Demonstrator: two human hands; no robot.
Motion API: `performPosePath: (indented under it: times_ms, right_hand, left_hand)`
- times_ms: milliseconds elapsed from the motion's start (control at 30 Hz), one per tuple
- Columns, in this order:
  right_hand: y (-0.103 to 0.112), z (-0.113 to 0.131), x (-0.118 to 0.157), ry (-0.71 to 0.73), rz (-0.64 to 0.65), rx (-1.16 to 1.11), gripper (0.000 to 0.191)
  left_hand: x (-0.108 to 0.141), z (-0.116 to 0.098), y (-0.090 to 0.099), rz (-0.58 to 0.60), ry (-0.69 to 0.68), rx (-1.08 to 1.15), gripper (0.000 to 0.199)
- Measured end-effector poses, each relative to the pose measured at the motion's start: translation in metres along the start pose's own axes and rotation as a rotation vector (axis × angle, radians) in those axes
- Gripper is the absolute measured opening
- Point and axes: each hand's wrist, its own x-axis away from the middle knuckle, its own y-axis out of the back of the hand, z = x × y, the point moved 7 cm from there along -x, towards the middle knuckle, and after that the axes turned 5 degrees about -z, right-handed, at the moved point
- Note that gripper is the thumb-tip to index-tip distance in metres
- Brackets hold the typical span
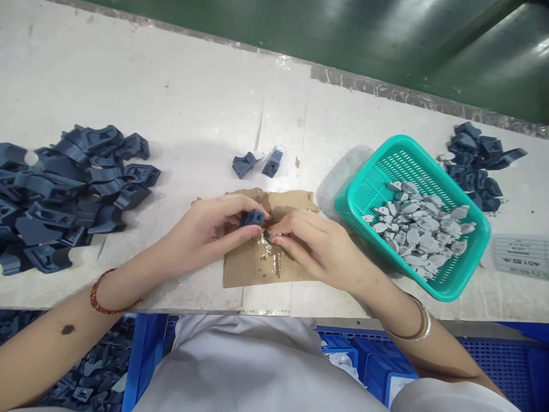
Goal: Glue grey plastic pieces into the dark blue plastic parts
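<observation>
My left hand (223, 226) grips a dark blue plastic part (252, 218) between thumb and fingers, its hollow end facing right. Close beside it, my right hand (306, 240) is closed in a pinch; what lies between its fingertips is mostly hidden. Both hands are over a piece of brown cardboard (251, 269) with wet, shiny spots on it. Just beyond the cardboard lie two more blue parts: the left blue part (243, 165) has a pale piece touching it, and the right blue part (273, 162) has a white tip.
At the left is a large heap of blue parts (77, 177). A green basket (446, 289) holds many small light-grey pieces (422, 229). Behind it sits a smaller blue heap (476, 160), with a printed label (521, 256) nearby. Blue crates (148, 355) stand below the table edge.
</observation>
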Motion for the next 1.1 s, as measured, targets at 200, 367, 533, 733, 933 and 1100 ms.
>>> performPosePath:
  times_ms: [200, 367, 533, 733, 933, 1100]
  right_hand:
    - [0.0, 0.0, 0.0, -0.015, 0.005, -0.026, 0.011]
    - [0.009, -0.014, 0.002, -0.237, -0.117, -0.237, 0.007]
    - [0.012, -0.023, 0.006, -0.393, -0.303, -0.66, 0.009]
    - [0.015, -0.019, 0.011, -0.332, -0.432, -0.727, 0.02]
    - [0.016, -0.007, 0.01, -0.233, -0.399, -0.609, 0.021]
    - [0.017, -0.001, 0.004, -0.186, -0.366, -0.51, 0.013]
  left_hand:
    - [0.001, 0.0, 0.0, -0.007, -0.016, 0.018, 0.019]
    - [0.005, 0.002, 0.001, -0.032, -0.055, 0.103, 0.016]
    - [0.008, -0.008, -0.005, 0.028, -0.18, -0.022, 0.018]
    - [0.009, -0.019, -0.013, 0.123, -0.22, -0.108, 0.018]
    - [0.01, -0.02, -0.016, 0.071, -0.299, -0.229, 0.018]
    - [0.01, -0.02, -0.018, 0.074, -0.326, -0.262, 0.021]
